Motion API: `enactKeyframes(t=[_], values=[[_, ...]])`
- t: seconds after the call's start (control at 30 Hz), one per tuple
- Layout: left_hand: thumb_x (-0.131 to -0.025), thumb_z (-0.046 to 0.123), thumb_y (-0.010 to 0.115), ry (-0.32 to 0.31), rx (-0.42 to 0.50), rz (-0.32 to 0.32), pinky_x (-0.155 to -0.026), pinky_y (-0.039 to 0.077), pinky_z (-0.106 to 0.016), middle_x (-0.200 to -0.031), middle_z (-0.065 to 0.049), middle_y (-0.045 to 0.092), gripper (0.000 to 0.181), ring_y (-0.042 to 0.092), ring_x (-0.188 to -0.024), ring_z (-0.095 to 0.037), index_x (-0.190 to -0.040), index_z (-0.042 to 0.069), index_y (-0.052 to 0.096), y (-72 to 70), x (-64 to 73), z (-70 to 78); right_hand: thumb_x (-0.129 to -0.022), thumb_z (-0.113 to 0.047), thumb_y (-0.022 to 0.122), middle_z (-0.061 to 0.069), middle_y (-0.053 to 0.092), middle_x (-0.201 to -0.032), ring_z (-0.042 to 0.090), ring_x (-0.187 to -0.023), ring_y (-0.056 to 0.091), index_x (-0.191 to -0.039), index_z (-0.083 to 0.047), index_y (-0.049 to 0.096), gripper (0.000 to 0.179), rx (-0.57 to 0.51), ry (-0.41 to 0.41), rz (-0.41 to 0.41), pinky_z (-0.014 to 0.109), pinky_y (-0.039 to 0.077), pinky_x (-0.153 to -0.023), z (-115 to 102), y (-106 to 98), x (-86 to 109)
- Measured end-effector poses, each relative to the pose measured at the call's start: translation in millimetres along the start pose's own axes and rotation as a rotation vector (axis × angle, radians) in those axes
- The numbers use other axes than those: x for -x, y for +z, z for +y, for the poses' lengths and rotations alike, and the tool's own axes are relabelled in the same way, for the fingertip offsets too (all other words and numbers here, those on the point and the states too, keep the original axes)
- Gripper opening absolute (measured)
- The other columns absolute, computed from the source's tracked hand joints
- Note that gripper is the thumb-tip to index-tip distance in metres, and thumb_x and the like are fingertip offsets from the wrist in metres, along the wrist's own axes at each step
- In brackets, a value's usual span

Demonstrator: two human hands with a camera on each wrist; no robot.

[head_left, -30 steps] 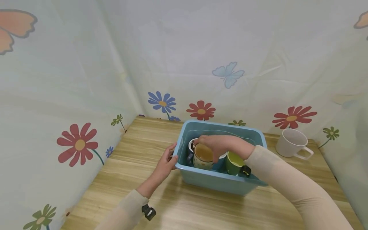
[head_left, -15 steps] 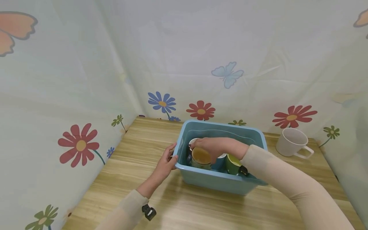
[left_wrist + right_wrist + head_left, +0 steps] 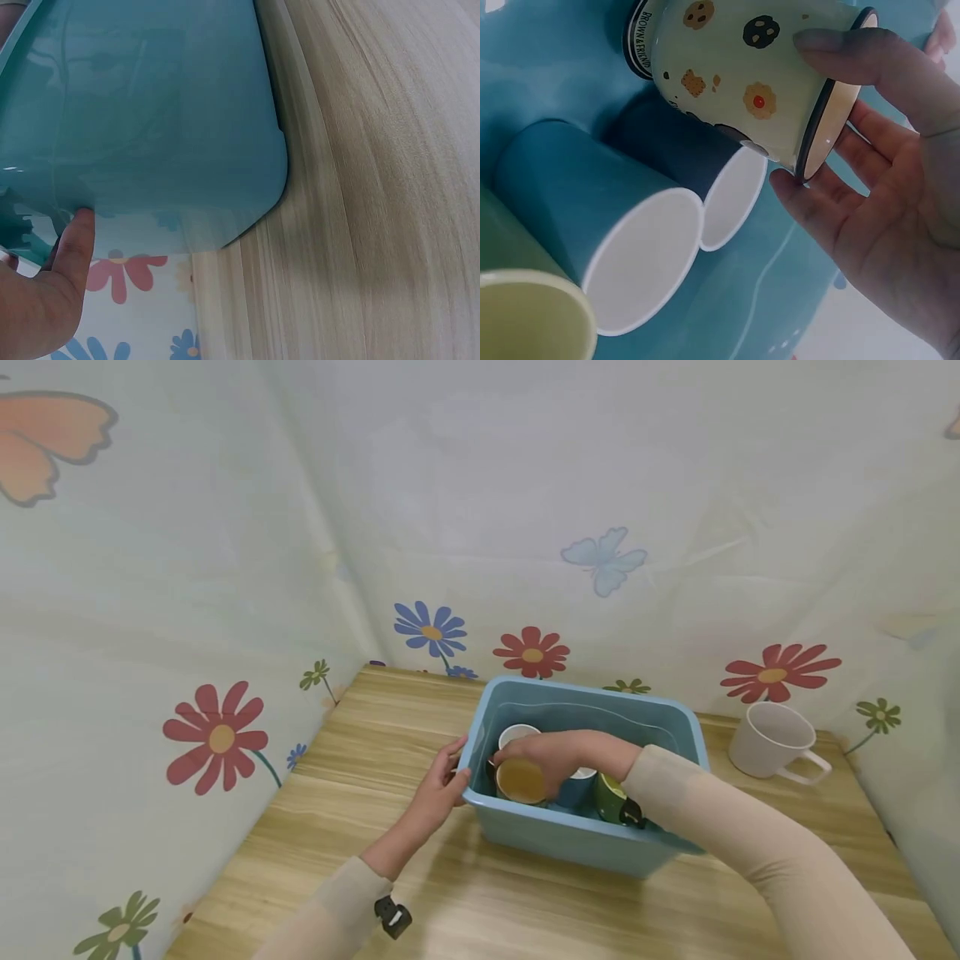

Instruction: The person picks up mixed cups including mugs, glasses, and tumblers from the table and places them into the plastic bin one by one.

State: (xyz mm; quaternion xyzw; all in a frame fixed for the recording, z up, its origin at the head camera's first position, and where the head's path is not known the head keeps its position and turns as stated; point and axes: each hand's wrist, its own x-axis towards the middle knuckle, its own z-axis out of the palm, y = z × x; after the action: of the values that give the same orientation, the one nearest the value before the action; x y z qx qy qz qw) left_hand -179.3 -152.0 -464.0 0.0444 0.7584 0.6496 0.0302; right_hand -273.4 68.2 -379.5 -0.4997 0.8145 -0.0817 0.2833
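Note:
In the head view my right hand [image 3: 553,755] is inside the blue plastic bin [image 3: 570,843], gripping a cookie-patterned mug [image 3: 727,67] by its dark rim. The thumb presses the outside of that mug, as the right wrist view shows. Beside it in the bin stand a dark blue mug [image 3: 679,146], a teal mug [image 3: 570,199] and a green mug [image 3: 525,315] with a yellowish inside. My left hand [image 3: 437,787] holds the bin's left end at the rim; part of its fingers is hidden behind the bin wall in the left wrist view [image 3: 150,112].
A white mug [image 3: 772,743] stands upright on the wooden table [image 3: 360,760], right of the bin, its handle pointing right. A floral curtain [image 3: 465,510] hangs behind the table and along its sides.
My right hand has lowered the cookie-patterned mug deeper into the bin, toward its left front corner. The left hand keeps its hold on the rim. The head view has shifted slightly.

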Motion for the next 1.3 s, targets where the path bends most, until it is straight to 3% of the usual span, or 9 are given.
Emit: enactKeyframes(t=[0.33, 1.03, 1.3], values=[[-0.104, 0.007, 0.046, 0.005, -0.007, -0.006, -0.082, 0.059, -0.028, -0.148, -0.034, 0.049, 0.057, 0.060, -0.121, -0.040, -0.159, 0.008, 0.030, 0.1, -0.2, -1.6, -0.078, -0.005, 0.086, 0.007, 0.052, -0.153, 0.028, -0.135, 0.048, -0.155, -0.011, 0.041, 0.090, 0.001, 0.062, -0.039, 0.052, 0.041, -0.119, 5, 12, -11.9], [-0.104, 0.009, 0.047, 0.010, -0.017, 0.000, -0.087, 0.062, -0.043, -0.148, -0.033, 0.049, 0.057, 0.059, -0.124, -0.044, -0.158, 0.009, 0.032, -0.3, 0.2, -2.6, -0.081, -0.005, 0.084, 0.002, 0.048, -0.158, 0.026, -0.142, 0.046, -0.157, -0.020, 0.040, 0.090, 0.006, 0.152, -0.093, 0.053, 0.035, -0.124, 9, 25, -25.5], [-0.104, 0.007, 0.047, 0.009, -0.005, 0.004, -0.085, 0.062, -0.038, -0.149, -0.033, 0.048, 0.057, 0.059, -0.125, -0.045, -0.158, 0.008, 0.032, 0.2, -0.1, -1.7, -0.080, -0.004, 0.084, 0.001, 0.048, -0.159, 0.025, -0.141, 0.047, -0.157, -0.021, 0.041, 0.089, 0.003, 0.132, -0.089, 0.050, 0.037, -0.123, 13, 25, -24.5]])
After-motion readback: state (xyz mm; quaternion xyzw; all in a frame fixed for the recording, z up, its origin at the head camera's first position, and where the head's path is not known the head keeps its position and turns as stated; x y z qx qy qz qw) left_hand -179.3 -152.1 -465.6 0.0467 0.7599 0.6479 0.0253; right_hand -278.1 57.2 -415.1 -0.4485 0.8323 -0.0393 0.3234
